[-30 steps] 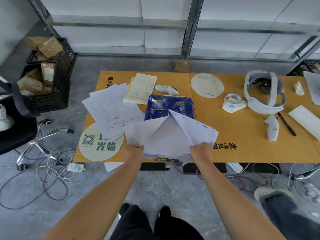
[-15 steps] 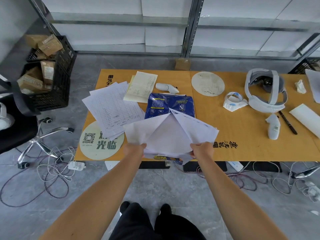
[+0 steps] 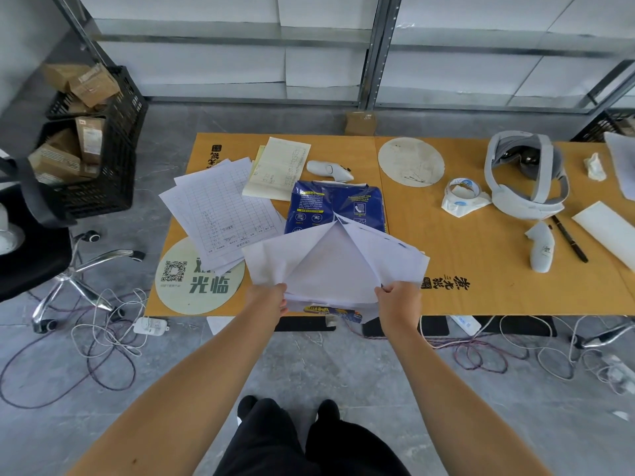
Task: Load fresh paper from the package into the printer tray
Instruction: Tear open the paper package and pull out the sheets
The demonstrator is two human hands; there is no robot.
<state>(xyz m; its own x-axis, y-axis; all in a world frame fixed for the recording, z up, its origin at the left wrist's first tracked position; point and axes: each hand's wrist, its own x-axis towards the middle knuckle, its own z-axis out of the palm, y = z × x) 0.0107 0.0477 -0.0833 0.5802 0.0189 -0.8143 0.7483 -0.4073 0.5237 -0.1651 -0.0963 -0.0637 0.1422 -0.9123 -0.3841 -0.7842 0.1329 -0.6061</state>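
Note:
A blue paper package (image 3: pixel 335 206) lies on the orange table (image 3: pixel 464 262), its near end opened. The white wrapper flaps (image 3: pixel 335 266) are spread wide toward me and hide the sheets inside. My left hand (image 3: pixel 268 298) pinches the left flap at its near corner. My right hand (image 3: pixel 398 300) grips the right flap at the near edge. A strip of the blue wrapper (image 3: pixel 331 310) shows under the flaps at the table's front edge. No printer or tray is in view.
Printed forms (image 3: pixel 220 211) and a yellow sheet (image 3: pixel 278 171) lie left of the package. A headset (image 3: pixel 525 176), two white controllers (image 3: pixel 539 249), tape (image 3: pixel 464 190) and a pen (image 3: pixel 570 240) sit to the right. A chair (image 3: pixel 41 249), black crates (image 3: pixel 92 152) and floor cables (image 3: pixel 103 345) are at left.
Both hands have kept their hold on the flaps and shifted a little along the near edge; the flaps stay spread. The view has tilted slightly.

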